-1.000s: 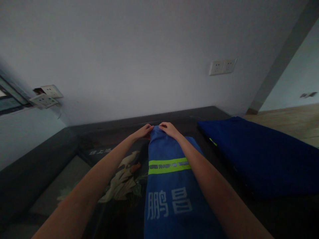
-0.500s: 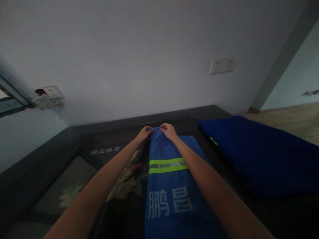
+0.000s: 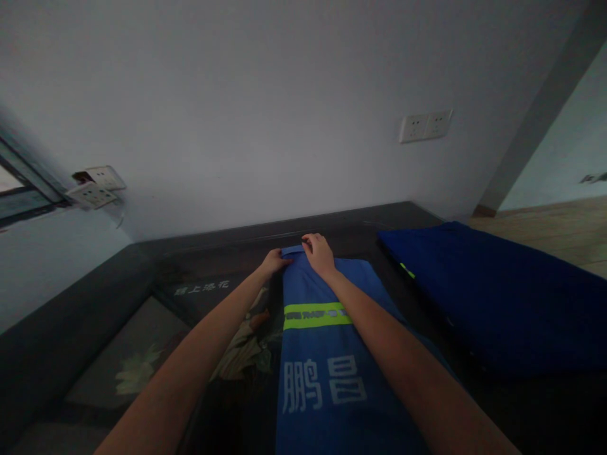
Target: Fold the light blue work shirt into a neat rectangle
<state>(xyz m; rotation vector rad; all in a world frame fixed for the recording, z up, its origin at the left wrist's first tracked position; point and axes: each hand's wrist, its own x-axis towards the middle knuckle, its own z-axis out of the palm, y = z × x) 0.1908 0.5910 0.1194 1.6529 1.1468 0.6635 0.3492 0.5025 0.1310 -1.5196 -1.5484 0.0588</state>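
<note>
A blue work garment (image 3: 315, 354) lies lengthwise before me, folded narrow, with a yellow-green reflective band (image 3: 313, 322) across it and large white characters below the band. At its far end, my left hand (image 3: 274, 261) pinches the left corner of the narrow edge, thumb and fingers closed on the cloth. My right hand (image 3: 318, 254) is over the right side of that same edge. Its fingers are curved and a small gap shows between thumb and fingertips, with no cloth visible in it. My right forearm crosses over the garment's right part.
The dark table (image 3: 213, 237) has a raised rim and a printed flower picture. A darker blue folded cloth (image 3: 493, 297) lies to the right. Behind rises a pale wall with a double socket (image 3: 425, 126); more sockets (image 3: 97, 186) are at the left, by a window.
My right hand has come off the garment's far edge, its fingers loosened. My left hand still grips its corner, slightly lower, and the edge now shows a folded-over strip.
</note>
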